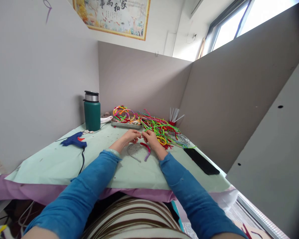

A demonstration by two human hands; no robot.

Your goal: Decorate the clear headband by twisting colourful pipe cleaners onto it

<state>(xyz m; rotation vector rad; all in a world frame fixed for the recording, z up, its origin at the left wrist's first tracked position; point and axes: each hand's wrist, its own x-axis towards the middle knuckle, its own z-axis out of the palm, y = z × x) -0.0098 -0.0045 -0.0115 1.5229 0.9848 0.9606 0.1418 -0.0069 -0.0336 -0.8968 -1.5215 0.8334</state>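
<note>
My left hand (133, 135) and my right hand (149, 137) meet over the middle of the table, their fingers pinched close together. Whatever lies between the fingertips is too small to make out. Just below them on the cloth rests a headband, its left side a bare grey band (132, 154) and its right side wrapped in red and purple fuzzy pipe cleaner (148, 153). Beyond my right hand spreads a heap of bright pipe cleaners (158, 124) in green, red and yellow.
A metal tray (127, 125) holds colourful bands at the back. Left stand a green bottle (92, 114) and a blue glue gun (74, 140) with its cord. To the right are a black phone-like slab (201, 161) and white sticks (174, 114) in a red holder. Grey partitions (144, 76) enclose the table.
</note>
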